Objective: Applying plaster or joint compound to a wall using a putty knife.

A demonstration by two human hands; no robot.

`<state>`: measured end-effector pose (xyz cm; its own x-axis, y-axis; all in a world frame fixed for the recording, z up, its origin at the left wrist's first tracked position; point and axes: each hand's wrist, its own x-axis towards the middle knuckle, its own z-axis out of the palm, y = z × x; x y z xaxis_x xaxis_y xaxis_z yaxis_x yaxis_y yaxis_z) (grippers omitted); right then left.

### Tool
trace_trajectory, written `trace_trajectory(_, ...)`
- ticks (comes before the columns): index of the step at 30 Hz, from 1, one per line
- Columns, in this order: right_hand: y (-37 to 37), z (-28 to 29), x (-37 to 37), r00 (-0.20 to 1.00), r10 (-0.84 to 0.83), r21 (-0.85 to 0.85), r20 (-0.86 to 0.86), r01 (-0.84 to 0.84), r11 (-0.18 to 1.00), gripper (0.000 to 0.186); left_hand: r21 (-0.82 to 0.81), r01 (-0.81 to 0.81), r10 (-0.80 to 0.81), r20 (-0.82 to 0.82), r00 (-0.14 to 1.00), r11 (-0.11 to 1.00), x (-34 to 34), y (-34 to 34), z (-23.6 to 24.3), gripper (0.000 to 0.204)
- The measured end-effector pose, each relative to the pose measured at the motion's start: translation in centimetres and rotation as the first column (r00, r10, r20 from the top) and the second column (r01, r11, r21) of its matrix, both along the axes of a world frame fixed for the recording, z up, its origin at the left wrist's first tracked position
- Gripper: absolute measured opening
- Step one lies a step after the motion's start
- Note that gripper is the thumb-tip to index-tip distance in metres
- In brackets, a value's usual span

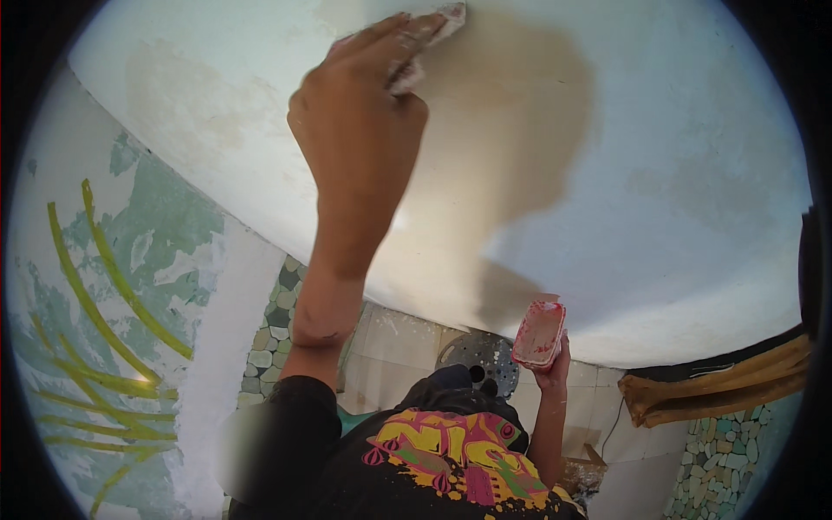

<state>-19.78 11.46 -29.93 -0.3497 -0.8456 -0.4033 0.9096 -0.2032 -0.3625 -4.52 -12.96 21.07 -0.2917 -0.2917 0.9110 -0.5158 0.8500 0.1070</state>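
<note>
My left hand is raised high against the pale wall. Its fingers are closed on a white-smeared reddish pad, pressed flat to the surface; whether it is cloth, sponge or a scraper I cannot tell. A tan patch darkens the wall beside the pad, partly mixed with shadow. Lower down, my right hand grips a small red rectangular tub from beneath and its side. White residue coats the tub's inside and rim.
At left stands a green-and-white patchy wall with yellow-green painted strokes. A round, dark perforated stool top sits below the tub, above pale floor tiles. Brown folded material lies at right, near pebble-patterned stonework.
</note>
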Motion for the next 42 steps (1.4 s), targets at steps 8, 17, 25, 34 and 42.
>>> trace_trajectory(8,0.3,0.1,0.5,0.999,0.013,0.015,0.032,-0.013,1.000,0.062,0.139,0.070,-0.094,0.176,0.980,0.988,0.0,2.9,-4.8,0.073)
trace_trajectory(17,-0.5,-0.3,1.3,0.999,0.027,-0.020,0.029,-0.027,0.999,0.062,-0.032,0.000,0.004,0.131,0.991,0.999,-2.9,3.4,-3.4,0.039)
trace_trajectory(25,-0.5,0.8,1.3,0.999,0.002,-0.003,0.044,-0.002,1.000,0.059,-0.036,0.001,0.005,0.154,0.988,0.999,0.1,3.3,2.5,0.057)
trace_trajectory(34,-1.4,1.6,2.2,1.000,-0.030,0.018,0.003,0.030,0.999,0.062,0.009,0.146,-0.142,0.300,0.943,0.989,-1.2,3.1,-6.2,0.052)
trace_trajectory(42,-0.5,2.2,3.2,0.999,-0.039,0.044,-0.025,0.040,0.998,0.063,-0.080,0.120,-0.106,0.158,0.982,0.990,-1.5,1.3,3.1,0.036)
